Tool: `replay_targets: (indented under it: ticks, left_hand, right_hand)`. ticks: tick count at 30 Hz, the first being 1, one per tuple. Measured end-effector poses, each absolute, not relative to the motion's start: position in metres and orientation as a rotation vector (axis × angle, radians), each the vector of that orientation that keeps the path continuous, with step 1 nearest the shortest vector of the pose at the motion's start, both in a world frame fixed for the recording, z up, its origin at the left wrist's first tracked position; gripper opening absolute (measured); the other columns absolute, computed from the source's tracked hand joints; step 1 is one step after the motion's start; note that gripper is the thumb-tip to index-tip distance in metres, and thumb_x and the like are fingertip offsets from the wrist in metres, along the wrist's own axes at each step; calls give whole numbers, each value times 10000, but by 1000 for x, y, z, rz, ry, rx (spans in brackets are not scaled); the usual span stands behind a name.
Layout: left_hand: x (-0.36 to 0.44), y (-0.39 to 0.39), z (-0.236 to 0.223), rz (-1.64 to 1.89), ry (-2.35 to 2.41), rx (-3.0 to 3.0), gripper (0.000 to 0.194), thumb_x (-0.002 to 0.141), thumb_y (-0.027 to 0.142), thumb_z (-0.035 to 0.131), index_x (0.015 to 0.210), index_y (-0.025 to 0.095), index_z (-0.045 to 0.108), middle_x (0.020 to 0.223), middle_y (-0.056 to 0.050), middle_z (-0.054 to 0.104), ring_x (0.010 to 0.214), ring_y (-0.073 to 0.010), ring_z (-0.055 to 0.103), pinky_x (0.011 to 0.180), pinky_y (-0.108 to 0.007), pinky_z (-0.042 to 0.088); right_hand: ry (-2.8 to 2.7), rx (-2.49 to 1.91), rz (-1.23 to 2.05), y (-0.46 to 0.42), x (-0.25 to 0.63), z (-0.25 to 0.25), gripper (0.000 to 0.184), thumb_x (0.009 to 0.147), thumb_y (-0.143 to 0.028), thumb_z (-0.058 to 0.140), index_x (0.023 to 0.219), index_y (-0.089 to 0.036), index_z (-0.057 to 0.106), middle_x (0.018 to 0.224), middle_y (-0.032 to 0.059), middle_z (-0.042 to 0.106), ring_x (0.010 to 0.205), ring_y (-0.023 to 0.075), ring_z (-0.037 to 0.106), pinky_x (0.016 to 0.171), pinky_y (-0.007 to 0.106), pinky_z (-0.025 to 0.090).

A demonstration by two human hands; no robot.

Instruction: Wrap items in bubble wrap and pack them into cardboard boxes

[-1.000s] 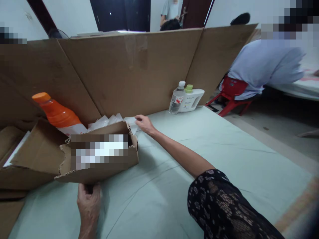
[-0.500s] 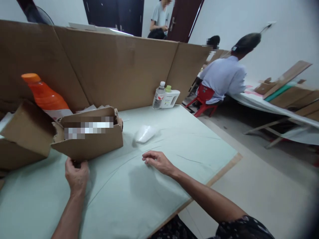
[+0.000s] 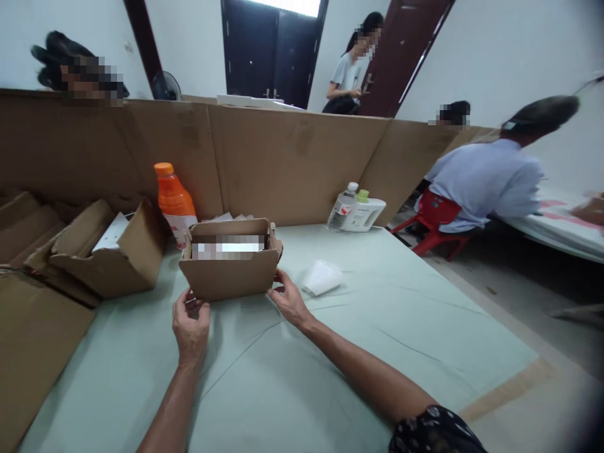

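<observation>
A small open-topped cardboard box [image 3: 231,277] sits on the pale green table cover, with torn top edges and blurred contents inside. At its lower left corner, my left hand [image 3: 190,324] has its thumb and fingers closed on the cardboard; some fingertips are hidden. My right hand [image 3: 291,303] grips the lower right corner, thumb in front and fingers along the side. Just right of that hand lies a crumpled clear plastic bag [image 3: 323,278]. Behind the box stands an orange bottle [image 3: 174,200] with an orange cap.
More cardboard boxes [image 3: 111,267] crowd the left, one with white items inside. A clear water bottle [image 3: 340,211] and a white jug [image 3: 365,215] stand by the cardboard partition [image 3: 292,163]. Beyond the table's right edge, a person [image 3: 481,179] sits on a red chair [image 3: 436,207].
My right hand has moved from above the open table onto the box's right corner. My left hand keeps its place at the left corner. The view has swung left.
</observation>
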State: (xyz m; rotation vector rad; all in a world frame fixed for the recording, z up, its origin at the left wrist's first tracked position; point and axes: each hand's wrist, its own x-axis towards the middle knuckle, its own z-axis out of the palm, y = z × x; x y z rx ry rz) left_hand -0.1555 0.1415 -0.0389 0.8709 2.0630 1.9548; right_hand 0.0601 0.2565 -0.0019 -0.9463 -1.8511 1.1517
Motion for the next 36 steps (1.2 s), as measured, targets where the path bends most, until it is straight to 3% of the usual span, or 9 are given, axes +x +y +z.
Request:
replay_targets:
  ticks: [3, 6, 15, 24, 28, 36]
  left_hand:
    - [-155, 146, -45, 1958, 1872, 920, 764, 762, 361, 686, 1455, 179, 420, 1408, -184, 539, 1148, -252, 654, 1001, -407, 522]
    - [-156, 146, -48, 1935, 1736, 912, 847, 779, 353, 712, 1527, 211, 339, 1513, -192, 464, 1284, -300, 590, 1090, -472, 465]
    - [-157, 139, -47, 1855, 1695, 993, 894, 789, 418, 737, 1556, 216, 325, 1581, -200, 396, 1388, -346, 504, 1173, -523, 363]
    - [-165, 135, -47, 1787, 1726, 1041, 969, 692, 439, 784, 1529, 254, 332, 1610, -169, 343, 1425, -347, 449, 1190, -545, 335]
    - [-165, 135, -43, 1746, 1698, 1040, 928, 680, 389, 789, 1497, 294, 357, 1646, -136, 307, 1449, -336, 424, 1213, -586, 296]
    - [-169, 140, -43, 1853, 1802, 825, 832, 662, 344, 782, 1385, 263, 380, 1457, -135, 471, 1277, -284, 600, 1116, -565, 444]
  right_hand:
    - [-1783, -860, 1187, 263, 49, -9, 636, 847, -233, 570, 1467, -186, 435, 1429, 150, 568, 1261, 248, 586, 1049, 442, 521]
    - [-1706, -855, 1196, 267, 43, -24, 651, 846, -232, 549, 1481, -180, 415, 1497, 152, 514, 1346, 244, 538, 1149, 454, 454]
    - [-1715, -913, 1191, 265, 41, -54, 705, 856, -214, 547, 1531, -191, 343, 1557, 152, 443, 1415, 268, 471, 1207, 501, 381]
    - [-1797, -991, 1101, 259, 35, -45, 724, 830, -164, 563, 1515, -180, 328, 1517, 138, 457, 1410, 232, 452, 1182, 412, 429]
    - [-1815, -989, 1062, 259, 35, -46, 717, 831, -161, 566, 1506, -158, 324, 1505, 156, 456, 1394, 236, 457, 1195, 424, 407]
    - [-1962, -1044, 814, 249, 43, -19, 736, 828, -166, 603, 1523, -149, 360, 1549, 161, 452, 1432, 268, 439, 1208, 447, 379]
